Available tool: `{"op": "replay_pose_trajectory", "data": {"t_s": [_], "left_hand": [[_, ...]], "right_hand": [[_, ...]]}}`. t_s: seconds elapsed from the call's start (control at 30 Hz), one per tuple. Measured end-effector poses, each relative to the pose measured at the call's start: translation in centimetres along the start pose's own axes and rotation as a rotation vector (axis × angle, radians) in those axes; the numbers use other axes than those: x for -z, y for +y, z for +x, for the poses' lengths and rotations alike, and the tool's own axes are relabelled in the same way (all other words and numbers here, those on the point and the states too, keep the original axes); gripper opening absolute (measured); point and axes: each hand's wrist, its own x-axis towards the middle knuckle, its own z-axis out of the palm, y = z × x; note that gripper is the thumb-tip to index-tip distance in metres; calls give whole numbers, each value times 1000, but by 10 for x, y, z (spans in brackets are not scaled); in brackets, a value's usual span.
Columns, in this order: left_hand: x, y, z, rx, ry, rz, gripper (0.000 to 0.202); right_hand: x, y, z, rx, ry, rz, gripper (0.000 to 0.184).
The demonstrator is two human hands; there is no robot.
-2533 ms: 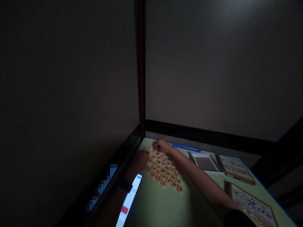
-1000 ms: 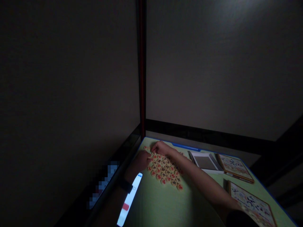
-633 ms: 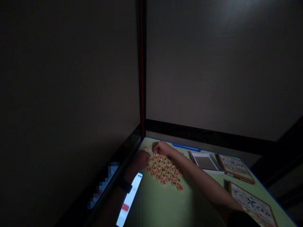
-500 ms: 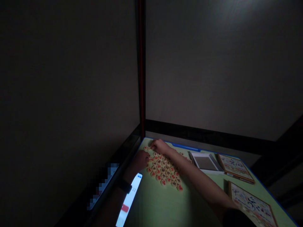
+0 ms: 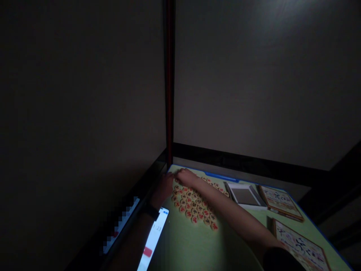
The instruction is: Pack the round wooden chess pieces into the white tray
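Several round wooden game discs (image 5: 194, 206) with red and black characters lie packed flat on a green table top (image 5: 191, 244). My right hand (image 5: 184, 176) reaches across them to the far left corner, fingers curled down onto the farthest discs. My left hand (image 5: 165, 187) rests at the table's left edge beside the cluster, with a dark band on the wrist; its fingers are too dim to read. The scene is very dark.
A lit phone (image 5: 153, 237) lies at the left edge near my left forearm. To the right are a white-framed tray (image 5: 244, 195) and two picture boards (image 5: 280, 203) (image 5: 301, 246). A dark red post (image 5: 169, 86) and walls close the far corner.
Both hands have slid toward the far left corner. The discs at the far end of the cluster have shifted leftward with them. The phone's counter has gone up.
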Motion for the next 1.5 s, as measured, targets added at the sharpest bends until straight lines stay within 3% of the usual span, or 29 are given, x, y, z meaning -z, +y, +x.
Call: {"op": "replay_pose_trajectory", "data": {"t_s": [0.1,0.27,0.47,0.73,1.07,1.5], "left_hand": [[5,4,2,-39,-73,10,48],[7,3,0,14,-126,42,36],[7,2,-6,28,-143,56,27],[10,6,-13,4,-133,17,24],[8,5,-15,-1,-124,-20,25],[10,3,-18,33,-162,4,23]], "right_hand": [[0,7,0,-5,-2,78,27],[-4,20,1,-9,-12,247,39],[-8,30,1,-24,-26,354,26],[-6,32,1,-69,46,238,37],[-3,16,2,-50,-1,33,33],[-6,24,12,-11,1,218,40]]}}
